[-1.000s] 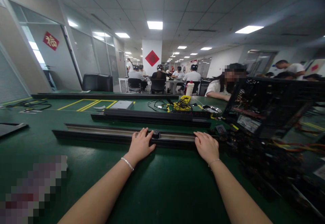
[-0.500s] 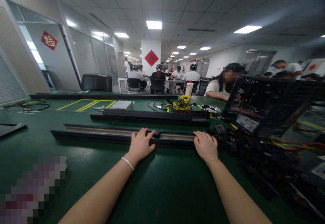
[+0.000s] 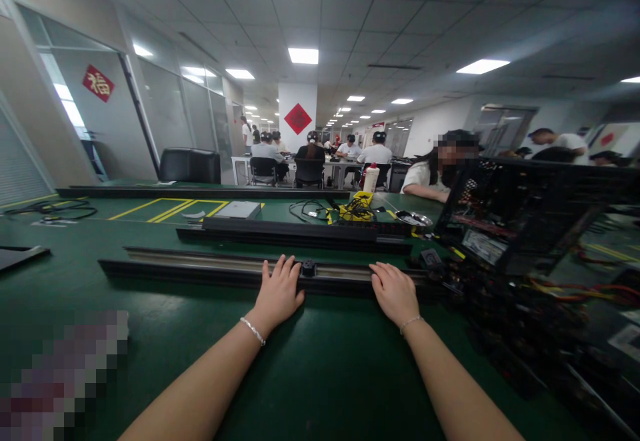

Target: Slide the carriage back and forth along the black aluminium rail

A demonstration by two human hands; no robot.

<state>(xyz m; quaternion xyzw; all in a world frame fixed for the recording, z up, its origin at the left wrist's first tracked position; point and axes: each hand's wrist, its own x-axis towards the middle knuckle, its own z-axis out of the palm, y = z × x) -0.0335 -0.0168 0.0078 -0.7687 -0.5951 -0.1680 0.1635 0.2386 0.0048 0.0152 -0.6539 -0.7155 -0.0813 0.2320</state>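
A long black linear rail [image 3: 190, 274] with a pale inner channel lies across the green table. A small black slider block [image 3: 309, 268] sits in its channel between my hands. My left hand [image 3: 279, 292] rests on the rail just left of the block, open, with fingers stretched over the channel and the thumb apart. Farther right, my right hand [image 3: 396, 292] lies over the rail, open, fingers extended and close together. Whether either palm presses on the rail is hidden.
Behind lie a shorter black bar [image 3: 295, 233] and a longer one [image 3: 200, 193]. A silver box [image 3: 233, 210], tangled cables [image 3: 356, 210] and a metal dish [image 3: 413, 218] stand beyond. An open computer case [image 3: 530, 208] and loose dark parts [image 3: 525, 321] crowd the right, near a seated person.
My right hand has slid left along the rail, closer to the slider block. The fingers of my left hand lie closer together, and the hand stays beside the block.
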